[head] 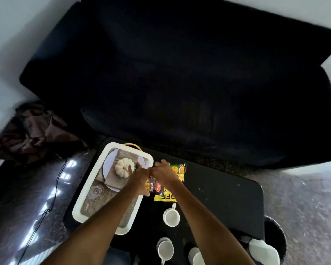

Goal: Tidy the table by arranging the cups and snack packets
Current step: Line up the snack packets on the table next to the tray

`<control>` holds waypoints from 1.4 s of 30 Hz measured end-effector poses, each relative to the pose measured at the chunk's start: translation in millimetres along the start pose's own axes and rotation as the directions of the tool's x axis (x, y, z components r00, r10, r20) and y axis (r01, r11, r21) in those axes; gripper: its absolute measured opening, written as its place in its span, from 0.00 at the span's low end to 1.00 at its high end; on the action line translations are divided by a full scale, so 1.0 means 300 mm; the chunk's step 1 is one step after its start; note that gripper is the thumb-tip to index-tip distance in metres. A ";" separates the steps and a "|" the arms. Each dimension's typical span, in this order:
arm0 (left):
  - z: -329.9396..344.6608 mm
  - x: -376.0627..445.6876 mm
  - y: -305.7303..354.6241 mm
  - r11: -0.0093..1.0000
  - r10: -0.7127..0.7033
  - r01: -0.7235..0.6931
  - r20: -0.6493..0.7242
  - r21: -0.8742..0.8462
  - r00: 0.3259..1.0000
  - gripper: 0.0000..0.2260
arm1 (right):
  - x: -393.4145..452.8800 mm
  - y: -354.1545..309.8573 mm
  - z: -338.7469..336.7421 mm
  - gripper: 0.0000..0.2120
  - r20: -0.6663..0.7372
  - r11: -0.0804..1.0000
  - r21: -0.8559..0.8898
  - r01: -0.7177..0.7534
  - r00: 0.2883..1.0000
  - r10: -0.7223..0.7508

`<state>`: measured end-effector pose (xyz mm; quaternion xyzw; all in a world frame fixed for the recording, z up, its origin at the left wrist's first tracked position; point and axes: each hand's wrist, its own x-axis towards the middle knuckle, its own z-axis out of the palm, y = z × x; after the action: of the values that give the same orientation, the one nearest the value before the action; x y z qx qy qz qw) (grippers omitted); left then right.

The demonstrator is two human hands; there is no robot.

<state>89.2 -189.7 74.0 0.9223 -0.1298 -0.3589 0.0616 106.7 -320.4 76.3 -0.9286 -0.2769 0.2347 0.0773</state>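
Centre frame: our left hand (139,177) and right hand (164,174) meet over the snack packets (161,192), fingers seemingly curled onto the dark one (grip blurred). Packets run toward lower frame, beside the tray (111,150); cups (171,217) below.

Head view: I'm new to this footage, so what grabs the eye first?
Both hands, left hand and right hand, meet over the snack packets mid-table. Left of them lies a white tray with a pumpkin print; white cups stand nearer the person.
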 end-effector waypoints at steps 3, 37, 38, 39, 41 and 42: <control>-0.017 0.040 -0.021 0.993 -0.080 0.089 0.099 -0.083 0.992 0.34 | 0.000 0.001 0.003 0.08 -0.244 0.994 0.106 -0.007 0.969 0.033; 0.005 0.130 0.013 0.969 0.238 -0.240 0.037 0.066 0.971 0.30 | 0.048 0.246 -0.029 0.12 0.298 0.796 0.537 -0.280 0.946 0.131; 0.004 0.123 0.028 0.973 0.223 -0.227 0.063 0.053 0.973 0.32 | 0.065 0.230 -0.049 0.11 0.270 0.799 0.554 -0.234 0.958 0.094; 0.009 0.116 0.033 0.981 0.192 -0.191 0.048 -0.027 0.980 0.32 | 0.073 0.212 -0.061 0.09 0.253 0.798 0.565 -0.212 0.964 0.078; 0.032 0.107 0.022 0.945 0.069 -0.072 -0.021 -0.319 0.997 0.30 | 0.075 0.198 -0.039 0.08 0.167 0.716 0.663 -0.220 0.975 0.144; 0.041 0.098 0.012 0.899 -0.001 -0.013 -0.031 -0.437 1.000 0.28 | 0.067 0.193 -0.029 0.08 0.125 0.570 0.776 -0.270 0.952 0.281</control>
<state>100.9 -201.8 46.7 0.8900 -0.0478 -0.3644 0.2699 153.2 -357.9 60.2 -0.8333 0.0020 0.3355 0.4395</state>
